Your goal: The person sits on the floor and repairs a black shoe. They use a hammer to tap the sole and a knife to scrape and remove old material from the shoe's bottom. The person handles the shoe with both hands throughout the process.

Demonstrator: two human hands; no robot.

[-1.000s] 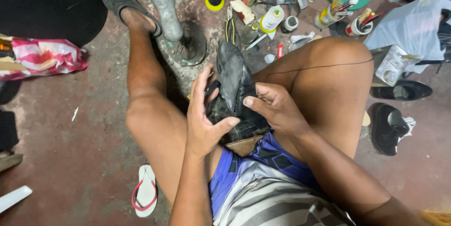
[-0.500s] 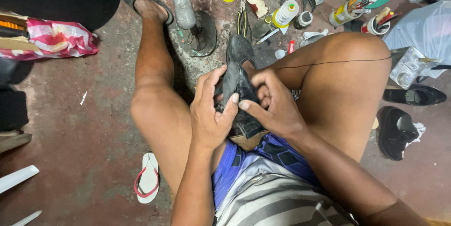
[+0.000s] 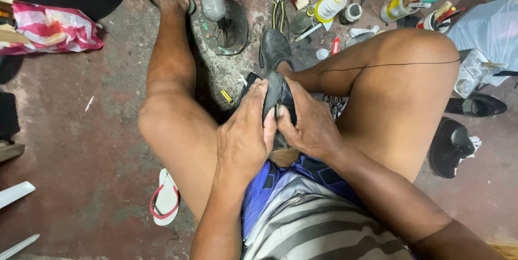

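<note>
1. A pink-striped bag [image 3: 51, 28] is seen far to the left of the metal stand [image 3: 221, 17]; a white sandal with red straps [image 3: 164, 198] lies on the floor well below and left of the stand.
2. The left hand [image 3: 245, 138] is closed around a dark shoe [image 3: 278, 95], fingers wrapped over its left side; the shoe is held between the knees, just below the stand's base.
3. The right hand [image 3: 310, 127] is clamped on the shoe's right side, thumb pressed at its edge, touching the left hand.
4. A thin black thread [image 3: 388, 65] is stretched across the right thigh; whether stitching is finished cannot be told, since the seam is hidden by the fingers; the work is judged midway.
5. Spools, pliers and bottles [image 3: 329, 6] are scattered right of the stand; two black shoes [image 3: 458, 136] rest further right.
</note>
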